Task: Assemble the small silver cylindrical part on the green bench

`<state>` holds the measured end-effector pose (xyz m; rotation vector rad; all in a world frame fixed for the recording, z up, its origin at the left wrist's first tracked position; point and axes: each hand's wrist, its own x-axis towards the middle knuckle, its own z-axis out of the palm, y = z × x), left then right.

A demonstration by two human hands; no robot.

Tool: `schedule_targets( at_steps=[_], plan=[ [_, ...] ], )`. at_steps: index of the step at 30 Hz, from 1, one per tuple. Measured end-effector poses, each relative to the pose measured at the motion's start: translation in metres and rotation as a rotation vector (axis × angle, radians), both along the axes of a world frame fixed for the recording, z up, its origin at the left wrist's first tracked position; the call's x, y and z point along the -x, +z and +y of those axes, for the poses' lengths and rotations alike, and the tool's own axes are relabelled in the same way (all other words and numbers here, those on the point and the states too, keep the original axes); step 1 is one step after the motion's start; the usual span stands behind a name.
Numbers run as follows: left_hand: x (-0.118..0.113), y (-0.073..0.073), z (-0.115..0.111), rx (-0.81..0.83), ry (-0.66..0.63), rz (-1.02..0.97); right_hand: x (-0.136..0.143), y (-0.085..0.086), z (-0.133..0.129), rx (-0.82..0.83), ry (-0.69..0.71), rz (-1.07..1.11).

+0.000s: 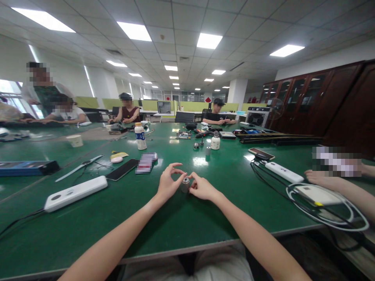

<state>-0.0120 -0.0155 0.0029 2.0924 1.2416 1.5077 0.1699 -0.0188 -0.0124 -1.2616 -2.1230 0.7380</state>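
Note:
A small silver metal cylinder [185,185], with a dark detail on its top face, stands upright on the green table in front of me. My left hand [170,182] reaches its upper edge from the left, thumb and index finger closed at the top and the other fingers loosely stretched. From the right, my right hand [202,186] grips its side between thumb and curled index finger. Whether a tiny part sits between the fingertips is too small to tell. Farther off stand a similar cylinder [208,151] and small dark metal parts [196,145].
A white patterned bottle [215,141], a drink bottle [140,136] and a power drill [204,134] are beyond my hands. Left lie a black phone [122,170] and a power strip [76,194]; right, another power strip [284,172] with cables and a co-worker's hand [315,177].

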Motion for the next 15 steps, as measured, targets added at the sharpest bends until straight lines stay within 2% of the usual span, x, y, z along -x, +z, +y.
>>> schedule_targets(
  at_steps=[3, 6, 8, 10, 13, 15],
  plan=[
    [0.008, 0.002, 0.005, -0.009, 0.072, 0.045, 0.0, 0.001, -0.001, 0.001, -0.008, 0.006],
    [0.017, -0.006, 0.014, 0.1, 0.097, 0.219, 0.001, 0.003, -0.002, 0.01, -0.009, 0.011],
    [0.021, -0.015, 0.021, 0.209, 0.057, 0.303, 0.001, 0.004, -0.003, 0.018, -0.009, 0.013],
    [0.023, -0.024, 0.026, 0.276, 0.007, 0.305, 0.001, 0.004, -0.003, 0.021, -0.008, 0.013],
    [0.023, -0.031, 0.03, 0.274, -0.005, 0.296, 0.001, 0.003, -0.002, 0.015, -0.004, 0.014],
    [0.022, -0.03, 0.03, 0.24, 0.01, 0.298, 0.001, 0.003, -0.002, 0.014, -0.005, 0.014]
  ],
)
